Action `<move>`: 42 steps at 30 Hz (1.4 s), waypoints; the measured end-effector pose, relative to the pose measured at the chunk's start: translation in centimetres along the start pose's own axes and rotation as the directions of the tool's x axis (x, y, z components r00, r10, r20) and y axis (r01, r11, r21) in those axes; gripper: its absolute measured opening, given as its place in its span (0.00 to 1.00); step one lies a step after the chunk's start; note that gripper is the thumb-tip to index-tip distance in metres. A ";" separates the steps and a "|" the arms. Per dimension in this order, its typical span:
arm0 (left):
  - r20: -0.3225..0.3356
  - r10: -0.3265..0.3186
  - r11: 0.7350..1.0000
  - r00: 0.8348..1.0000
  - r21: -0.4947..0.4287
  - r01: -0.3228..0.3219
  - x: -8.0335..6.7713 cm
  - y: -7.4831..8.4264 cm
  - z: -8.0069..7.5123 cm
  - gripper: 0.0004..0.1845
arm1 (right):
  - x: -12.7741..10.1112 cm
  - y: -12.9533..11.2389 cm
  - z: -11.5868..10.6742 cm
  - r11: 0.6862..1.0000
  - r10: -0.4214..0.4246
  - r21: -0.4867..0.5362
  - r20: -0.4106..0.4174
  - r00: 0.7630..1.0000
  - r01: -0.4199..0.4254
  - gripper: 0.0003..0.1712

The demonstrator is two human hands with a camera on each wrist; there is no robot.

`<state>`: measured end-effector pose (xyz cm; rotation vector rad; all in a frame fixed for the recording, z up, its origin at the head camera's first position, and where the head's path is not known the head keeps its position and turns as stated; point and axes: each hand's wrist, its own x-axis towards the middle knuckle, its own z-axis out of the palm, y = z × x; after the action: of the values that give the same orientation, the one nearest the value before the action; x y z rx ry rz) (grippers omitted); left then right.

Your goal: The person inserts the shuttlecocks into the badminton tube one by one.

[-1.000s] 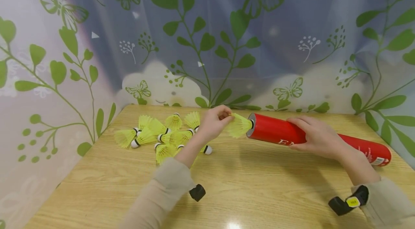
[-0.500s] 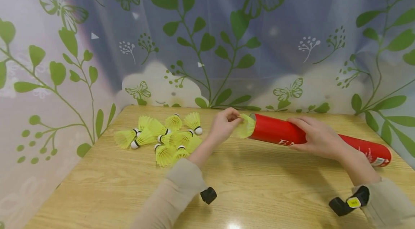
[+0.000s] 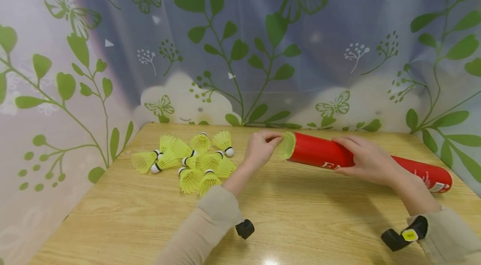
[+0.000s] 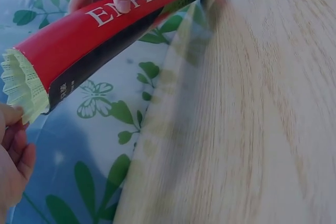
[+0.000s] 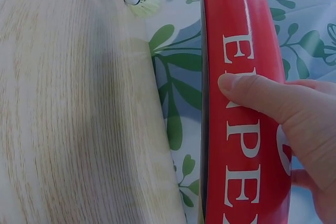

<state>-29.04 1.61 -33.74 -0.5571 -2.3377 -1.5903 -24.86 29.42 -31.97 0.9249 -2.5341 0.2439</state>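
I see the left hand [image 3: 260, 148] pinching the shuttle [image 3: 288, 145], likely light and flexible, by its rim, at the nine-o'clock end of the tube [image 3: 317, 150] the right hand [image 3: 370, 161] grips.

soft light is filling the head view, glare [image 3: 270, 261] is spotting the desk [image 3: 124, 215], faint shadows [image 3: 347, 200] are spreading below the red tube [image 3: 319, 149], and wrist views are looking bluer.

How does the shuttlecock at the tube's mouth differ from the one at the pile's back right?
The mouth shuttlecock sits mostly inside the red tube, while the back-right shuttlecock lies on the table.
The mouth shuttlecock shows only its skirt's end, its cork hidden; the back-right shuttlecock shows its skirt and white cork.
Both have yellow skirts.
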 end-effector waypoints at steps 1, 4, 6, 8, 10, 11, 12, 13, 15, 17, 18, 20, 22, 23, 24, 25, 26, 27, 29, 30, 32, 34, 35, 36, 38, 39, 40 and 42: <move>-0.010 -0.005 1.000 1.000 -0.022 0.004 0.0 0.0 0.1 0.08 | 0.0 0.0 0.0 1.000 0.006 0.001 0.001 1.000 -0.006 0.44; -0.038 -0.021 0.995 0.999 -0.100 0.017 0.1 -0.1 0.7 0.07 | 0.0 -0.1 0.0 1.000 0.008 0.000 -0.001 1.000 -0.008 0.43; -0.056 -0.017 0.991 0.998 -0.132 0.010 0.0 -0.2 1.1 0.06 | 0.1 -0.1 0.0 1.000 0.004 -0.007 -0.004 1.000 -0.004 0.44; -0.064 -0.020 0.987 0.998 -0.159 0.009 -0.1 -0.2 1.5 0.05 | 0.1 -0.1 0.0 1.000 -0.002 -0.013 -0.007 1.000 0.002 0.44; -0.071 -0.014 0.989 0.997 -0.145 0.003 -0.2 -0.2 1.7 0.05 | 0.1 -0.1 0.1 1.000 -0.005 -0.019 -0.009 1.000 0.005 0.44; -0.074 -0.008 0.992 0.997 -0.130 -0.001 -0.3 -0.1 1.8 0.05 | 0.1 -0.1 0.1 1.000 -0.005 -0.019 -0.008 1.000 0.004 0.44; -0.075 -0.006 0.993 0.997 -0.115 -0.003 -0.3 -0.1 1.8 0.05 | 0.1 -0.1 0.1 1.000 -0.004 -0.018 -0.006 1.000 0.004 0.44; -0.077 -0.002 0.995 0.997 -0.097 -0.006 -0.4 -0.1 1.7 0.05 | 0.0 -0.1 0.1 1.000 -0.003 -0.016 -0.004 1.000 0.003 0.44; -0.078 0.005 0.998 0.997 -0.063 -0.010 -0.4 -0.2 1.7 0.05 | 0.0 -0.2 0.1 1.000 0.002 -0.011 0.000 1.000 -0.002 0.44; -0.072 0.002 0.999 0.997 -0.048 -0.005 -0.4 -0.3 1.6 0.05 | 0.0 -0.2 0.0 1.000 0.012 -0.005 0.009 1.000 -0.012 0.44; -0.069 -0.002 0.999 0.998 -0.050 -0.001 -0.4 -0.3 1.5 0.05 | 0.0 -0.2 0.0 1.000 0.015 -0.003 0.012 1.000 -0.015 0.44; -0.064 -0.007 0.999 0.998 -0.053 0.003 -0.3 -0.3 1.4 0.06 | 0.0 -0.2 0.0 1.000 0.020 -0.003 0.013 1.000 -0.020 0.44; -0.065 -0.008 0.999 0.998 -0.045 0.005 -0.3 -0.3 1.3 0.06 | 0.0 -0.2 0.0 1.000 0.019 -0.007 0.012 1.000 -0.019 0.44; -0.067 -0.005 0.999 0.998 -0.041 0.003 -0.2 -0.2 1.3 0.06 | 0.0 -0.2 0.0 1.000 0.016 -0.009 0.009 1.000 -0.016 0.44; -0.070 -0.005 0.999 0.998 -0.036 0.002 -0.1 -0.2 1.3 0.06 | 0.0 -0.1 0.0 1.000 0.013 -0.012 0.006 1.000 -0.013 0.44; -0.074 -0.002 1.000 0.997 -0.026 0.000 -0.1 -0.2 1.3 0.06 | 0.0 -0.1 0.1 1.000 0.010 -0.014 0.004 1.000 -0.010 0.44; -0.074 0.000 1.000 0.997 -0.020 -0.001 0.0 -0.1 1.3 0.06 | 0.0 -0.1 0.1 1.000 0.008 -0.015 0.002 1.000 -0.008 0.44; -0.076 0.004 1.000 0.997 -0.010 -0.005 0.0 -0.1 1.3 0.05 | 0.0 -0.1 0.1 1.000 0.007 -0.016 0.001 1.000 -0.007 0.44; -0.073 0.005 1.000 0.997 -0.004 -0.006 0.0 0.0 1.4 0.05 | 0.1 -0.1 0.2 1.000 0.003 -0.017 0.000 1.000 -0.003 0.44; -0.068 0.001 1.000 0.998 -0.007 -0.001 0.0 0.1 1.4 0.05 | 0.1 -0.1 0.2 1.000 0.001 -0.017 0.001 1.000 -0.001 0.44; -0.056 -0.009 1.000 0.998 -0.007 0.009 0.0 0.3 1.6 0.05 | 0.1 -0.1 0.2 1.000 0.000 -0.015 0.002 1.000 0.000 0.44; -0.046 -0.024 1.000 0.999 -0.010 0.023 0.0 0.4 1.8 0.06 | 0.1 -0.1 0.2 1.000 0.001 -0.014 0.008 1.000 -0.001 0.44; -0.042 -0.031 0.999 0.999 -0.012 0.031 0.0 0.5 1.9 0.06 | 0.1 -0.1 0.2 1.000 0.003 -0.012 0.011 1.000 -0.003 0.44; -0.040 -0.036 0.999 0.999 -0.008 0.036 0.0 0.5 2.0 0.06 | 0.1 -0.1 0.2 1.000 0.007 -0.010 0.014 1.000 -0.007 0.44; -0.039 -0.038 0.999 0.999 0.001 0.038 0.0 0.6 2.2 0.06 | 0.1 -0.1 0.2 1.000 0.013 -0.008 0.018 1.000 -0.013 0.44; -0.040 -0.038 0.999 0.998 0.005 0.038 0.0 0.7 2.2 0.06 | 0.1 -0.1 0.2 1.000 0.015 -0.008 0.020 1.000 -0.015 0.44; -0.040 -0.039 0.999 0.998 0.012 0.039 -0.1 0.7 2.3 0.06 | 0.1 -0.1 0.1 1.000 0.017 -0.007 0.020 1.000 -0.016 0.44; -0.037 -0.034 0.999 0.999 0.029 0.035 -0.2 0.7 2.3 0.07 | 0.0 -0.1 0.1 1.000 0.021 -0.006 0.024 1.000 -0.021 0.44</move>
<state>-28.57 3.95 -34.08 -0.4793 -2.3520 -1.5650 -24.81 29.28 -32.02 0.9052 -2.5658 0.2337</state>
